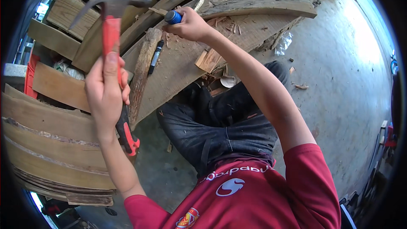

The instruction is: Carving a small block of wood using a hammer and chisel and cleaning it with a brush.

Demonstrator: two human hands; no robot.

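Note:
My left hand (105, 91) is wrapped round the red and black handle of a claw hammer (112, 34), raised with its steel head up and the claw pointing left. My right hand (191, 26) grips a blue-handled chisel (173, 17); its capped end shows, while the hand hides its working end. This hand is over a wide wooden slab (178, 65) strewn with shavings. Between the two hands, a rough strip of wood (144, 70) lies along the slab. Beside that strip is a black marker pen (156, 57).
A curved thick board (263, 8) lies across the slab's far side. Stacked curved planks (51, 144) fill the left, with more boards (72, 15) behind. A wood block (208, 60) sits near the slab's edge. Crumpled clear plastic (283, 43) lies on the concrete floor (339, 85).

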